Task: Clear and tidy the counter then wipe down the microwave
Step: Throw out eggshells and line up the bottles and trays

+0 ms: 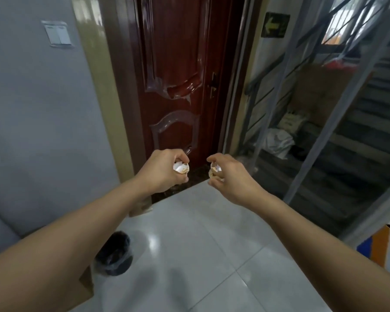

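Both grips curled on crumpled wrappers, L hand [164, 170] & R hand [230, 174], over white tile floor [212, 255] nr red door [178, 75].

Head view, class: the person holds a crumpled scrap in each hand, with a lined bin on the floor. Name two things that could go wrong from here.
1. The bin sits low beside the left forearm, well away from both hands, so a scrap dropped now would probably land on the tiled floor.
2. The left hand and right hand each hold a loose crumpled scrap; bits might fall off.
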A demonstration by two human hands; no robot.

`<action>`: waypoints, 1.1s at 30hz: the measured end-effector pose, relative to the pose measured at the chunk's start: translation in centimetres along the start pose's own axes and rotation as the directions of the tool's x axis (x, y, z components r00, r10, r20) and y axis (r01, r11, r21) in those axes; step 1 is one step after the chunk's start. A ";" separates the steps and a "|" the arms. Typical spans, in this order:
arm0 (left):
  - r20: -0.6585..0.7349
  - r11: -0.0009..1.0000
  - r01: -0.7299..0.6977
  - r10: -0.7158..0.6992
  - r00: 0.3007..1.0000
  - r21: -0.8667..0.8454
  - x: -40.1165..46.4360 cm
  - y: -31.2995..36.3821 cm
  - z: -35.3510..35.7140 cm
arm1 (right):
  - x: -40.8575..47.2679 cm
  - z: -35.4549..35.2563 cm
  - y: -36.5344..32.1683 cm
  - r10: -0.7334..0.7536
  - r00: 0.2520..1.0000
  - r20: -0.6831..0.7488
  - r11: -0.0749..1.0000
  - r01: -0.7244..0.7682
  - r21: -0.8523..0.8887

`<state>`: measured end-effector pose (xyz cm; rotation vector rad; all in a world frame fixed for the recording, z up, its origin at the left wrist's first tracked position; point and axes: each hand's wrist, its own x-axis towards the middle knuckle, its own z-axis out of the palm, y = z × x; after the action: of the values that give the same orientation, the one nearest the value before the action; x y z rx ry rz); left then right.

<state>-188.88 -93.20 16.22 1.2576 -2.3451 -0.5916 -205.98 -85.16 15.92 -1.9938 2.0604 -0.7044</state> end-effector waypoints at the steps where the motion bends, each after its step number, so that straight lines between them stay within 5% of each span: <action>1: -0.004 1.000 0.014 -0.014 1.000 0.007 1.2 -0.4 0.0 | 1.6 0.2 0.4 -0.014 1.000 0.011 1.000 0.014 0.004; 11: -0.143 0.956 0.293 -0.290 0.946 0.001 11.2 -5.5 0.4 | 17.9 3.6 4.4 -0.280 0.944 0.176 0.957 0.259 0.135; 20: -0.300 0.813 0.582 -0.562 0.771 -0.029 16.0 -9.0 1.6 | 30.1 7.1 5.9 -0.547 0.768 0.332 0.837 0.487 0.250; 33: -0.365 0.606 0.784 -0.765 0.530 -0.132 15.5 -19.4 1.4 | 38.4 19.8 0.3 -0.704 0.514 0.490 0.705 0.588 0.397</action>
<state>-184.48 -115.88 6.92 2.2278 -1.3693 -0.4602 -200.31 -126.75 5.74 -2.4406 0.8010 -0.2342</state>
